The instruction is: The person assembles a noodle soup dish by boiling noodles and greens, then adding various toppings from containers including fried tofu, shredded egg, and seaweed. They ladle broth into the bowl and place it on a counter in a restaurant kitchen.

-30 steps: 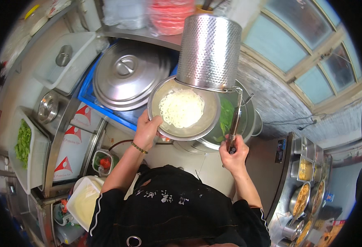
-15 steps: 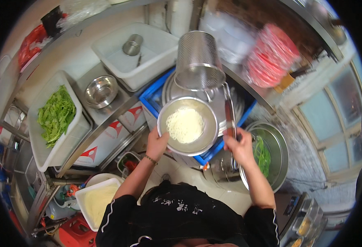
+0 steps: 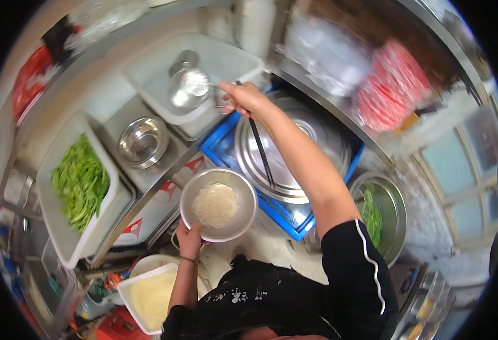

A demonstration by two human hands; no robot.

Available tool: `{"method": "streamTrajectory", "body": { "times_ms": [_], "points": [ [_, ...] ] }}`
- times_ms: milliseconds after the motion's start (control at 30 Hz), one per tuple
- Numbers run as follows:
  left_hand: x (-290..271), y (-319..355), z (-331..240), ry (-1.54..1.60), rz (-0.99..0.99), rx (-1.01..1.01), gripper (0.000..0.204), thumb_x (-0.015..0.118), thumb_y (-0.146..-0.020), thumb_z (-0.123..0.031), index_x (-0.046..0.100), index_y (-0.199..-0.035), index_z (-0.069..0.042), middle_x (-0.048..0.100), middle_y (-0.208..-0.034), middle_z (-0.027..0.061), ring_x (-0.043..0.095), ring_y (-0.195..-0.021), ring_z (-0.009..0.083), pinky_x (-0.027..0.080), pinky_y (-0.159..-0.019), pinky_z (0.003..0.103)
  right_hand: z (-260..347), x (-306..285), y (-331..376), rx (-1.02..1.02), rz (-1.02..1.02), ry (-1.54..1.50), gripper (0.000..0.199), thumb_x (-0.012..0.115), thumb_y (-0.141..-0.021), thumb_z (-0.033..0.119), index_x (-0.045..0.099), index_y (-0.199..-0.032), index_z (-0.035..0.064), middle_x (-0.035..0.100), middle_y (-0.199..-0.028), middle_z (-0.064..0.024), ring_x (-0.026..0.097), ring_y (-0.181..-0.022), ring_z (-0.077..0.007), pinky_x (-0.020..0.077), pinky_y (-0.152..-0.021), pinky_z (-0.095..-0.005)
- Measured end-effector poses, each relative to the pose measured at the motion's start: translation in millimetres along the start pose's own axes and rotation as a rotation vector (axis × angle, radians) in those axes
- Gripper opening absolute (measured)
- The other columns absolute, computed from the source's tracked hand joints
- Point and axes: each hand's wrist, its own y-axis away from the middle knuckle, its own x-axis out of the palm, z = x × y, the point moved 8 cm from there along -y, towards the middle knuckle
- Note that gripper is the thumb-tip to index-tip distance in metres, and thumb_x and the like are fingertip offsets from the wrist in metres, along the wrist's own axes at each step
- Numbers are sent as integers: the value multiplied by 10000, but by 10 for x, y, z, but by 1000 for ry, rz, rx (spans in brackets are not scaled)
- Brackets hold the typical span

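The left hand [image 3: 191, 237] is gripping the near rim of a steel bowl [image 3: 219, 204] just below the middle of the frame, fingers curled under the edge and thumb on top, holding it level in front of the body. A pale nest of noodles [image 3: 215, 204] is lying in the middle of the bowl.

The right hand [image 3: 248, 99] is reaching far up and away from the bowl, into the upper middle of the frame, with the whole forearm stretched diagonally across a large round steel lid [image 3: 285, 150] sitting in a blue crate [image 3: 226, 148]. That hand is closed around a pair of dark chopsticks [image 3: 261, 150]. Their long axis is running from the fist down toward the lower right, across the lid, so the free tips are pointing back roughly toward the bowl rather than forward.

Just to the left of the right hand, a small steel container [image 3: 189, 88] is standing in a white tub [image 3: 164, 76], and the knuckles are hovering beside it; whether they are touching it is hard to tell through the blur. So the container is lying up and slightly left of the bowl, with the right hand much the nearer of the two, while the left hand is well apart from it, occupied with the bowl.

At the left of the frame, a white tray of leafy greens [image 3: 79, 180] is resting on the desk [image 3: 118, 90].
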Motion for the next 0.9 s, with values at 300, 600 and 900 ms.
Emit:
{"method": "streamTrajectory", "body": {
  "times_ms": [300,600,900],
  "points": [
    [846,-73,113,-13,297,58,313,455,-782,-3,507,-1091,-15,599,-885,74,578,-593,137,449,-401,233,279,-1592,2207,-616,-271,-398,500,308,-952,367,599,-887,-34,594,-611,-100,338,-344,-73,286,-362,-218],
    [2460,603,384,-136,730,-24,340,447,-772,-11,516,-1104,-11,593,-854,50,539,-562,102,400,-351,221,-1033,-2661,4190,33,-695,140,377,523,-866,267,638,-732,-65,634,-718,-136,613,-587,-185,487,-541,-276],
    [3122,1204,792,-99,725,-86,356,468,-752,27,511,-1105,-4,595,-913,39,552,-687,98,455,-539,220,-2904,-4205,5805,6,-1301,-203,131,565,-807,68,615,-882,-27,625,-776,-138,626,-600,-182,526,-580,-277]
  ]
}}
